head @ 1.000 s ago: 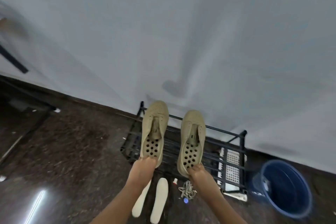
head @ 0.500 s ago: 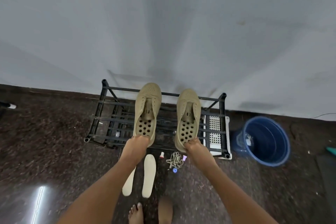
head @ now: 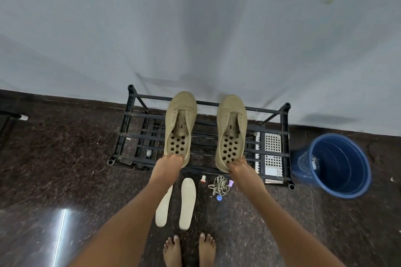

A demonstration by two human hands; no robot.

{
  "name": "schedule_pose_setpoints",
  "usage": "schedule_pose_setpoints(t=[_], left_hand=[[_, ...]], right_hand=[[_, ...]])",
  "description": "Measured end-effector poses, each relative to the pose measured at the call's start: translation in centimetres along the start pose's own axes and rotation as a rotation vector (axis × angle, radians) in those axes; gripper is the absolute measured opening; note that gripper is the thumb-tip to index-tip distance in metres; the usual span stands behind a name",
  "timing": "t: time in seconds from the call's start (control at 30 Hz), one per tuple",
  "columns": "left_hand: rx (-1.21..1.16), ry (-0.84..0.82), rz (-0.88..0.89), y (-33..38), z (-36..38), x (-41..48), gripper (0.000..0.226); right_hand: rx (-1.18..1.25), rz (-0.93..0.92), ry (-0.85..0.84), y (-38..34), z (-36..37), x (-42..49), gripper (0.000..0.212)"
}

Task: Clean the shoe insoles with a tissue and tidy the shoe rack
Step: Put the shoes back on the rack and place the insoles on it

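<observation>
Two beige shoes with perforated footbeds are held side by side over the black shoe rack (head: 130,128), toes toward the wall. My left hand (head: 168,163) grips the heel of the left shoe (head: 180,119). My right hand (head: 239,168) grips the heel of the right shoe (head: 232,123). Two pale insoles lie on the floor below: one (head: 188,202) in full view, the other (head: 162,210) partly hidden by my left forearm. A bundle of beige laces (head: 219,185) lies beside them. No tissue is in view.
A blue bucket (head: 338,165) stands right of the rack. A white perforated panel (head: 272,154) sits in the rack's right end. Small caps (head: 203,179) lie near the laces. My bare feet (head: 188,249) stand on the dark speckled floor; the white wall is behind the rack.
The view has swung down and squared up on the rack. Both hands still hold the shoes by the heels, now lower over the rack's top bars; my feet have come into view.
</observation>
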State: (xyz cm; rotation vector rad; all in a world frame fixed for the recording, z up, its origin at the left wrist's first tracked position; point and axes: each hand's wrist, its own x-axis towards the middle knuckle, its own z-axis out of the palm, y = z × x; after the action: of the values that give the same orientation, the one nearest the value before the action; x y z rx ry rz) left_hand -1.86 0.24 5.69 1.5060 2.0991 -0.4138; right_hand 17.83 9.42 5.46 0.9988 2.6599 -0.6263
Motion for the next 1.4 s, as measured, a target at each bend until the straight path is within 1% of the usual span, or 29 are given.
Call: schedule_pose_setpoints(t=[0.07, 0.1, 0.17, 0.27, 0.33, 0.4, 0.5, 0.6, 0.67, 0.7, 0.77, 0.87, 0.93, 1.0, 1.07, 1.2, 1.33, 1.4], left_hand=[[-0.012, 0.002, 0.003, -0.1, 0.1, 0.3, 0.034], [-0.019, 0.006, 0.004, -0.1, 0.1, 0.4, 0.034], [-0.03, 0.014, 0.01, -0.3, 0.2, 0.6, 0.033], [-0.038, 0.018, 0.026, -0.7, 0.2, 0.7, 0.032], [-0.044, 0.02, 0.036, -0.8, 0.3, 0.7, 0.033], [-0.044, 0.015, 0.043, -0.9, 0.2, 0.7, 0.032], [-0.035, 0.002, 0.055, -1.0, 0.1, 0.8, 0.03], [-0.034, -0.019, 0.051, -0.9, 0.0, 0.8, 0.031], [-0.025, 0.014, 0.057, -1.0, -0.1, 0.6, 0.031], [-0.015, 0.045, 0.067, -1.0, -0.1, 0.5, 0.032], [-0.014, 0.11, 0.091, -1.1, 0.1, 0.1, 0.035], [-0.07, 0.175, 0.117, -1.3, 0.5, -0.8, 0.042], [-0.106, 0.229, 0.133, -1.6, 1.0, -1.4, 0.046], [-0.166, 0.356, 0.19, -2.1, 1.5, -2.1, 0.05], [-0.169, 0.445, 0.237, -2.8, 2.2, -2.6, 0.059], [-0.166, 0.483, 0.293, -4.0, 3.8, -4.5, 0.062], [-0.136, 0.446, 0.269, -5.3, 7.4, -6.7, 0.058], [-0.157, 0.401, 0.254, -6.1, 10.2, -7.0, 0.055]], right_hand=[[-0.005, 0.009, -0.002, -0.4, -0.2, 0.2, 0.021], [-0.027, 0.022, -0.045, -0.4, -0.1, 0.1, 0.024], [-0.017, 0.05, -0.079, 0.0, 0.3, 0.2, 0.027], [-0.064, 0.005, -0.012, -0.3, 0.3, 0.2, 0.023], [-0.095, -0.021, 0.022, 0.1, 0.9, 0.2, 0.036], [-0.151, -0.011, 0.016, 0.0, 1.0, 0.3, 0.04], [-0.169, -0.024, 0.031, 0.0, 1.1, 0.4, 0.039], [-0.15, 0.003, 0.055, 0.1, 1.7, 0.4, 0.034], [-0.104, 0.03, 0.03, -0.1, 1.8, 0.3, 0.022], [-0.11, 0.041, 0.01, -0.2, 1.8, 0.3, 0.019], [-0.164, 0.067, -0.011, -0.3, 2.0, 0.3, 0.026], [-0.196, 0.109, 0.075, -1.3, 1.8, -0.1, 0.033], [-0.227, 0.121, 0.158, -1.8, 1.9, -0.5, 0.045], [-0.233, 0.126, 0.219, -2.5, 2.0, -1.1, 0.05], [-0.233, 0.114, 0.299, -3.3, 2.1, -1.6, 0.048], [-0.268, 0.109, 0.386, -4.9, 3.4, -3.1, 0.043], [-0.21, 0.06, 0.379, -6.7, 6.4, -3.9, 0.042], [-0.154, 0.071, 0.36, -7.6, 8.5, -3.8, 0.041]])
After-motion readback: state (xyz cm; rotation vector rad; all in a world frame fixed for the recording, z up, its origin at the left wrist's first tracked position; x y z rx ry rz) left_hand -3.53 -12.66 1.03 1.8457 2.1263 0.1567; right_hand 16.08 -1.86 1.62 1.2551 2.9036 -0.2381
